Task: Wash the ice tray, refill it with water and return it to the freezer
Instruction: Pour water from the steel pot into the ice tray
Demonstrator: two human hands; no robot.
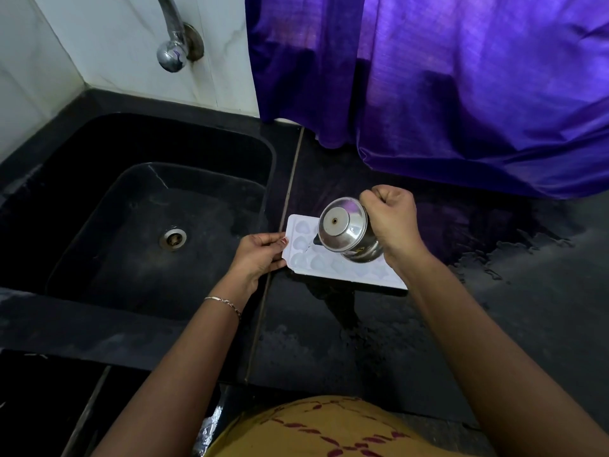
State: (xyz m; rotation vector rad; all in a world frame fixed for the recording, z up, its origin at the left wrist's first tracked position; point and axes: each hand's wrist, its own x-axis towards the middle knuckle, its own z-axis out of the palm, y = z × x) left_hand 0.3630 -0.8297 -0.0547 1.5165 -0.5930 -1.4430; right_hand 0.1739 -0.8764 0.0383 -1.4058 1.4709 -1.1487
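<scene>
Left hand [260, 255] pinches ice tray [333, 258] edge, steadying it flat on wet desk [329, 324] while right hand [392, 222], fist closed around steel cup [346, 230], tips it to refill.

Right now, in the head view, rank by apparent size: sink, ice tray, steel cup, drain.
1. sink
2. ice tray, partly hidden by the cup
3. steel cup, held above the tray and nearer the camera, so the gap between them is unsure
4. drain
</scene>
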